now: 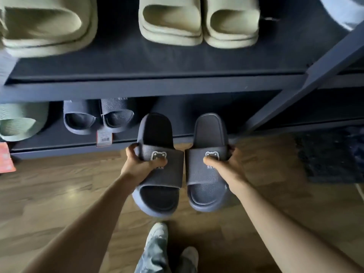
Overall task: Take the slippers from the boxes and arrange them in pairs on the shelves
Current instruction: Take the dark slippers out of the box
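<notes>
The left grip [142,164] is grasping the left slipper [155,133] by its strap, and the right grip [226,166] is grasping the right slipper [210,131] likewise. Both are hovering side by side, heels pointing far, at the lower shelf's [59,149] near edge, right of a shelved navy pair [98,117].

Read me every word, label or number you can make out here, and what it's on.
"BE", rest under the thumb: strap of the right slipper, in the right hand.
"AR", start under the thumb: strap of the left slipper, in the left hand.
Barcode tag at the lower shelf: too small to read.
Orange tag, far left: blurred.
</notes>
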